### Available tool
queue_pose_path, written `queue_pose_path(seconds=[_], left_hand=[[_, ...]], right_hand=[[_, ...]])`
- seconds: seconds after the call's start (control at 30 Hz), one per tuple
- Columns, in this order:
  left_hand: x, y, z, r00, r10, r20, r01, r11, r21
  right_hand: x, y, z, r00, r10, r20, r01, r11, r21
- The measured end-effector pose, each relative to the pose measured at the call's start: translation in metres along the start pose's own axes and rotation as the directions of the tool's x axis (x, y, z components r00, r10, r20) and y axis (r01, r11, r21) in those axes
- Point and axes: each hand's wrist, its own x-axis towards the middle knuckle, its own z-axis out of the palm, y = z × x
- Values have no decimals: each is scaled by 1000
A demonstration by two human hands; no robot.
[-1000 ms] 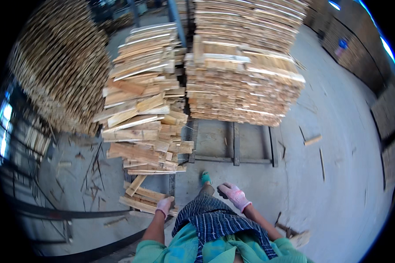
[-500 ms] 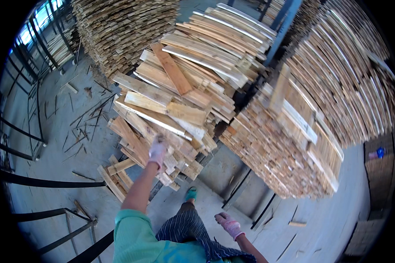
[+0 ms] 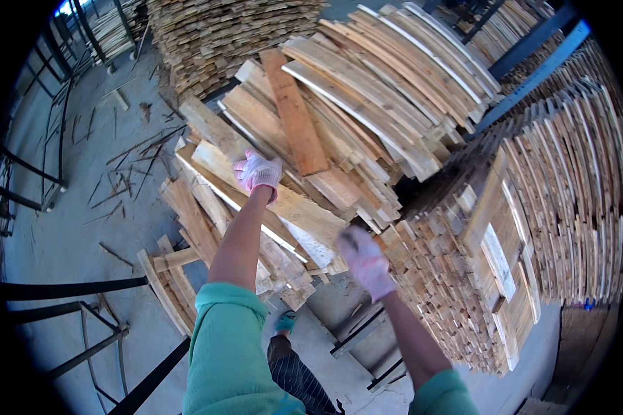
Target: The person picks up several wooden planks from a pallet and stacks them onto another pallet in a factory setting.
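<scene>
Both hands are wearing pale pink work gloves and are reaching up into a loose heap of wooden planks (image 3: 304, 138). Left hand (image 3: 258, 173) is closing over the upper edge of a long pale plank (image 3: 284, 204) that is slanting down to the right across the front of the heap; the fingers look wrapped on it. Right hand (image 3: 364, 261) is coming in at that plank's lower end, near the splintered tip, but it is motion-blurred, so I cannot tell whether it is gripping or only touching.

Risks, as a judgement: the heap is lying criss-cross and unstrapped, so pulling the plank could be dragging neighbours with it, and the boards resting above, including a reddish-brown plank (image 3: 294, 114), could be sliding down toward the arms. The lower end looks rough and broken, so snagging a glove or catching a splinter is likely. A foot in a teal shoe (image 3: 284, 322) is standing right under the heap's edge, where anything dropping would be landing. Offcuts (image 3: 169, 277) are lying on the concrete floor (image 3: 69, 228) by the feet, making tripping possible.

The plank itself is looking long, flat, thin, pale raw wood, unpainted, with a ragged lower end. It is sitting at the front of the heap, left of a tidier stack of short boards (image 3: 505, 242).
</scene>
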Motion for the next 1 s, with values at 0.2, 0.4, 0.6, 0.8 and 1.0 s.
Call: queue_pose_path(seconds=[0.2, 0.4, 0.6, 0.8, 1.0], left_hand=[[-91, -57, -22, 994, 36, 103, 5, 929, -371], [-118, -20, 36, 913, -222, 343, 296, 938, -179], [-103, -34, 28, 870, -255, 421, 401, 864, -305], [-92, -105, 61, 884, 60, 463, 327, 627, -707], [-177, -126, -32, 906, 223, 358, 356, 50, -933]], right_hand=[[168, -101, 4, 998, 57, -30, -65, 876, -478], [215, -89, 36, 991, 134, 17, -91, 755, -650], [166, -64, 11, 986, 104, 130, 4, 764, -645], [144, -33, -1, 984, -7, 175, 128, 713, -689], [127, -51, -16, 961, 6, 277, 186, 728, -660]])
